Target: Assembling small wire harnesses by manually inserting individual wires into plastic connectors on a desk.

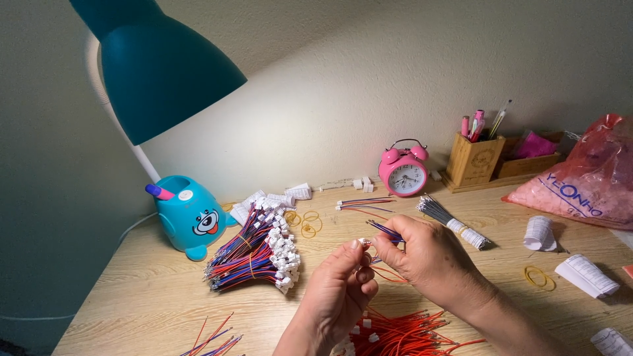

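Just then my left hand point(339, 290) and right hand point(422, 254) met at the middle of the desk point(145, 296), fingertips almost touching. My left thumb and forefinger were pinched together on a small white connector point(363, 242), while my right fingers were clamped on a few thin red and blue wires point(386, 231) that stuck out toward ten o'clock from that hand. Connector and wires sat right between the two hands, lifted off the desk. At six o'clock from my hands lay a loose heap of red wires point(402, 333) with white ends. At nine o'clock lay a big bundle point(254, 254) of red and blue wires, its white plugs facing my hands. Beyond it, at ten o'clock, stood a teal lamp point(191, 214) with a dog face on its base. At twelve o'clock a pink clock point(403, 171) stood against the wall, and a grey wire bunch point(452, 221) lay just past my right hand at one o'clock. A yellow rubber band point(539, 277) lay at three o'clock, well apart.
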